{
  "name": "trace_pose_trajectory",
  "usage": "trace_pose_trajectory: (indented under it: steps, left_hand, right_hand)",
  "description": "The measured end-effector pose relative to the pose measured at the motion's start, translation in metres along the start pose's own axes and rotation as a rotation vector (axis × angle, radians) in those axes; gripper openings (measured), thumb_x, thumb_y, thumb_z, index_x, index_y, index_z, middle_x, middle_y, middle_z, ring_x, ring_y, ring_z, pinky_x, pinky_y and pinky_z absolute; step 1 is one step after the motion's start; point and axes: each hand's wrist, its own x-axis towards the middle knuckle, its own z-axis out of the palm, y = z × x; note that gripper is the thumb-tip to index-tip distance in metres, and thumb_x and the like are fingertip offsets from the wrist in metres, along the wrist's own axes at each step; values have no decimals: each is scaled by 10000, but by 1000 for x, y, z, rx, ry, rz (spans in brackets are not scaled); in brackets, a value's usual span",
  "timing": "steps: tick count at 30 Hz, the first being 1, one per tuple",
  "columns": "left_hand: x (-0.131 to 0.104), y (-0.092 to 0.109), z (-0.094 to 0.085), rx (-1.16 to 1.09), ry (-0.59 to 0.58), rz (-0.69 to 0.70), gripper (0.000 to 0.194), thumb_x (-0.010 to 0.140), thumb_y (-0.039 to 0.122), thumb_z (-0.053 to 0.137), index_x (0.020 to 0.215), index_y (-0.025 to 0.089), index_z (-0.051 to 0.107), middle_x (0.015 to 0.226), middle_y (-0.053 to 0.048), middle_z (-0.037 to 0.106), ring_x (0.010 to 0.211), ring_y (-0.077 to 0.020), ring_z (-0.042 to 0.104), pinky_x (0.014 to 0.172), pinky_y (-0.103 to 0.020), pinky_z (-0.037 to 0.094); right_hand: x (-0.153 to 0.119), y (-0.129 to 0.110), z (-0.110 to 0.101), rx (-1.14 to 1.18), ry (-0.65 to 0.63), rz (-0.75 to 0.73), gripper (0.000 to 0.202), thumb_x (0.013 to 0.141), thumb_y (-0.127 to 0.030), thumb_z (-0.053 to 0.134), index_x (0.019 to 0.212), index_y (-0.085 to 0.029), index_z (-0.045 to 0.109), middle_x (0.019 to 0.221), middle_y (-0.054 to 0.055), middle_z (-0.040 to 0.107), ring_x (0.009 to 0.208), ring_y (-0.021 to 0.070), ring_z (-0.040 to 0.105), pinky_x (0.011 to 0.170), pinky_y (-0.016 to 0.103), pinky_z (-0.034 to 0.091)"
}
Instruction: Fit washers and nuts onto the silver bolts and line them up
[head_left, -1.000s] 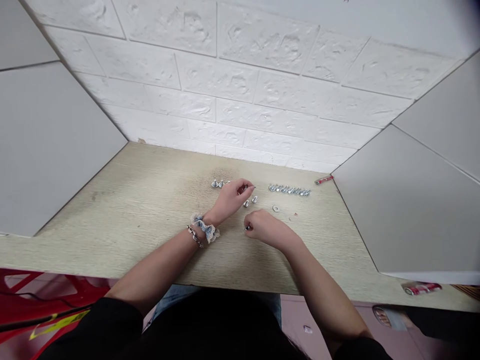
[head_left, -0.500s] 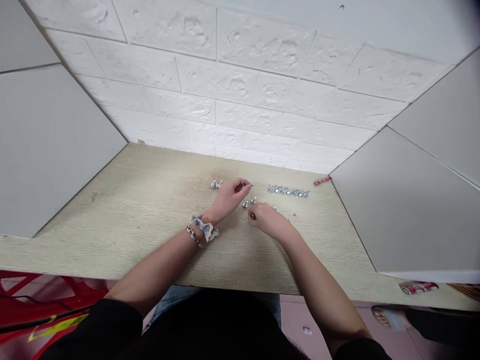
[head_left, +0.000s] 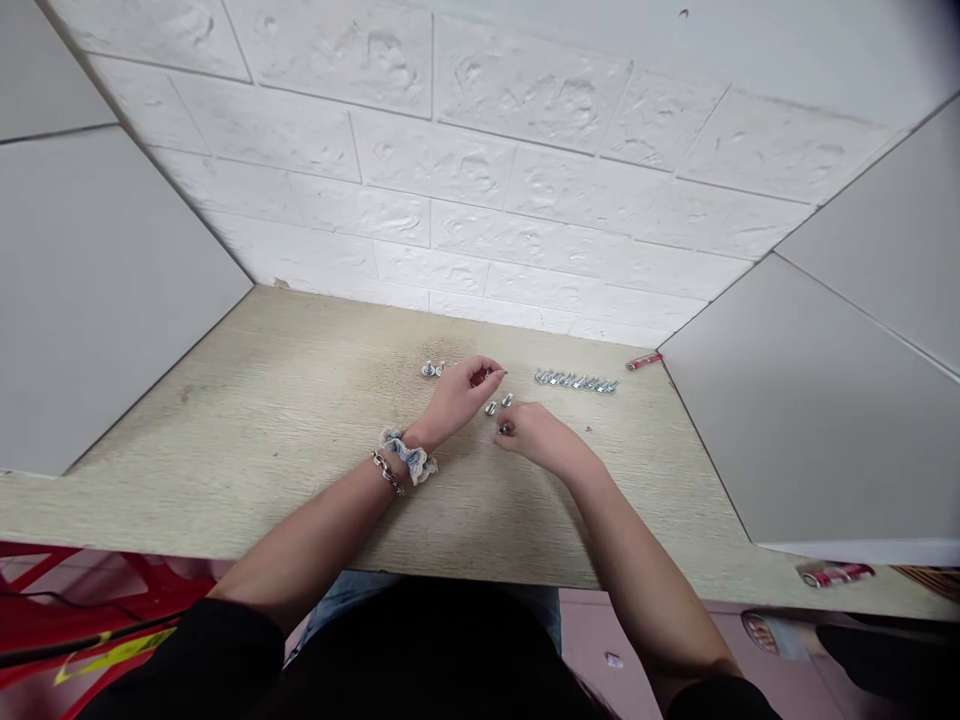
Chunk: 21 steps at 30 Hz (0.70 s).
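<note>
Fingers of the right hand (head_left: 541, 438) pinch, nearly closed, on a small metal piece (head_left: 503, 429); too little shows to tell its kind. Since a second ago this grip has come forward, and it now sits just beside two loose bolts (head_left: 490, 408), ahead of it and slightly left. So the held piece is closer to the bolts, with the work apparently mid-handling. A washer, earlier bare right of the grip, is out of sight, perhaps covered. The left hand (head_left: 461, 395) stays ahead and left, thumb and forefinger almost together; whether it grips anything cannot be told. A bolt row (head_left: 576, 381) lies ahead and right.
</note>
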Motion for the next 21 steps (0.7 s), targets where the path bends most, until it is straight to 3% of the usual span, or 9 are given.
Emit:
trace_pose_trajectory:
  steps: [4,7,9,12,21]
  left_hand:
    - [0,2,0,-2,8,0,211,795,350,506,825,171,614,682,4,579,621,-116,484,585,-243,385]
    - [1,1,0,-11,15,4,210,797,348,507,806,168,616,658,13,562,605,-109,471,582,-239,375]
    - [1,1,0,-27,16,4,217,800,350,505,798,165,618,646,15,550,595,-105,462,575,-238,368]
    - [2,-1,-1,-79,16,-19,240,806,369,496,806,162,617,639,13,539,594,-106,458,567,-237,366]
    - [4,-6,-2,-210,52,-87,249,790,391,514,819,161,608,697,-2,575,645,-117,515,616,-238,419]
  right_hand:
    - [-1,2,-12,78,88,48,303,837,-398,456,693,-164,584,710,31,586,657,134,505,598,248,333]
    - [2,10,-16,95,301,71,348,901,-345,320,746,-163,573,718,29,572,694,141,502,631,255,346]
    - [6,18,-14,111,384,79,235,874,-303,393,886,-155,576,814,37,582,769,145,518,686,253,371]
    - [13,30,-6,88,335,41,263,821,-274,507,1044,-149,568,991,71,577,907,159,529,812,270,375]
    - [26,34,8,22,208,84,170,822,-286,531,891,-192,656,909,44,601,877,156,539,786,271,336]
